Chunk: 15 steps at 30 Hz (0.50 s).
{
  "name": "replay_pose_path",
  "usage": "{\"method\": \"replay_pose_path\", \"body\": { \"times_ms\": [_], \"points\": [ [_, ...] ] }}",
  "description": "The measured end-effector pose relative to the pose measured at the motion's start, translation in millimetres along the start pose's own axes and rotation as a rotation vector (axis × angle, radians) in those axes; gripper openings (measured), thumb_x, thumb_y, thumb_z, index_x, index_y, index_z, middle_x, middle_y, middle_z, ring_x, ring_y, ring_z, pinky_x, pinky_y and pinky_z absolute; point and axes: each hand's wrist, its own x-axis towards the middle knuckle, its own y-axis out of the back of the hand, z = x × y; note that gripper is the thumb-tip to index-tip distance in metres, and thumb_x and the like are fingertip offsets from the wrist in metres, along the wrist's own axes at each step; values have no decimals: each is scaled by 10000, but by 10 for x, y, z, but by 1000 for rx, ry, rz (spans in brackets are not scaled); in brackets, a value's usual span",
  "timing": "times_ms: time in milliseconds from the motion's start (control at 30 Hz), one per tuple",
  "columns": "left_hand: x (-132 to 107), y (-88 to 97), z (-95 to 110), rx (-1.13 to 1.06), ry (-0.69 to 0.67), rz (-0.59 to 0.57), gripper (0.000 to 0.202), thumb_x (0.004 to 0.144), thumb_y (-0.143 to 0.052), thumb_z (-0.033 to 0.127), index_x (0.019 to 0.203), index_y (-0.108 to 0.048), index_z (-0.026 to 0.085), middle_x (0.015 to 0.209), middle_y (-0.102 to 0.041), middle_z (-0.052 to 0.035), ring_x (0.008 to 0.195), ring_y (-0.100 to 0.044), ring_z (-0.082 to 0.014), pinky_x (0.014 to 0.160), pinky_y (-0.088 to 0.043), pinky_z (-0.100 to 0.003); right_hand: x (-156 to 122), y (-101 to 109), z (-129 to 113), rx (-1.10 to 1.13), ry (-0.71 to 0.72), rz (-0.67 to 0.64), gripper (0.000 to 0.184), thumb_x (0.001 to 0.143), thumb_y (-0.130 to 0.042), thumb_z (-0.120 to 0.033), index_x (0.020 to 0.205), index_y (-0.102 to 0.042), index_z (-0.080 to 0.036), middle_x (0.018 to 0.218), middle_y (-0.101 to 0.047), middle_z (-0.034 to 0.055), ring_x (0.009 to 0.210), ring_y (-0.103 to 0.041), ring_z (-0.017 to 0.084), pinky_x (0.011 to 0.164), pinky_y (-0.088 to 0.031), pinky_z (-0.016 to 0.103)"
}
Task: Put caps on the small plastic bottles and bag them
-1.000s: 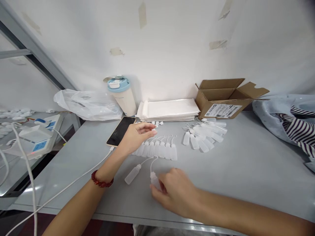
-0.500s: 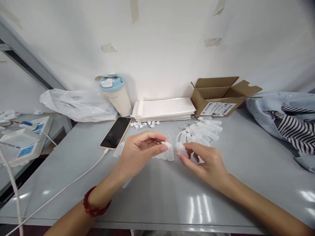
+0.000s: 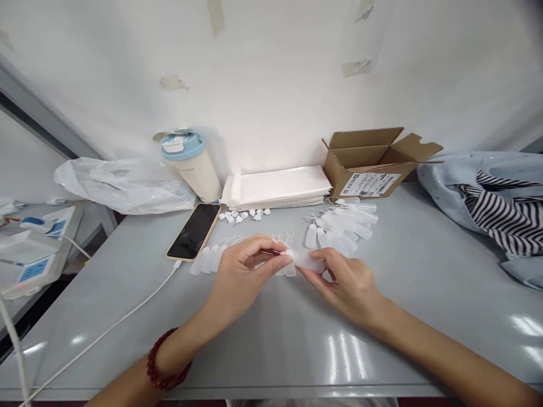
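A grey bench (image 3: 428, 322) fills the lower frame, with a white wall behind it. Along the back stand an open cardboard box (image 3: 365, 169), a stack of white packets (image 3: 275, 187) and a lidded cup (image 3: 193, 167); a plastic bag (image 3: 123, 186) lies at upper left and a striped cloth (image 3: 487, 203) at right. A phone (image 3: 194, 232) lies on its cable (image 3: 114, 330) near the left edge of the bench. Translucent dropper bottles (image 3: 343, 225) lie heaped at centre right, more sit in a row (image 3: 206, 262) under the left hand (image 3: 241, 277), and small white caps (image 3: 244, 215) lie scattered behind. One bottle (image 3: 309, 262) lies crosswise between the hands, its long axis running left to right. The right hand (image 3: 350, 288) pinches its body; the closed left hand's fingertips (image 3: 285, 259) grip its left end.
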Motion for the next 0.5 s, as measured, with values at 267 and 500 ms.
{"method": "replay_pose_path", "body": {
  "times_ms": [267, 500],
  "points": [
    [56, 27, 6, -43, 203, -60, 156, 704, -754, 300, 791, -694, 184, 741, -675, 16, 689, -614, -91, 609, -495, -158, 1, -8, 9, -54, 120, 3, 42, 888, -516, -165, 861, -488, -150, 672, -639, 21, 452, -542, 92, 402, -351, 220],
    [33, 11, -12, -72, 150, -83, 106, 715, -740, 238, 782, -684, 178, 801, -672, 4, 727, -620, -98, 652, -514, -177, 21, 5, -8, -54, 150, -17, 91, 883, -520, -154, 802, -478, -153, 630, -612, 22, 470, -535, 108, 407, -349, 229]
  ]
}}
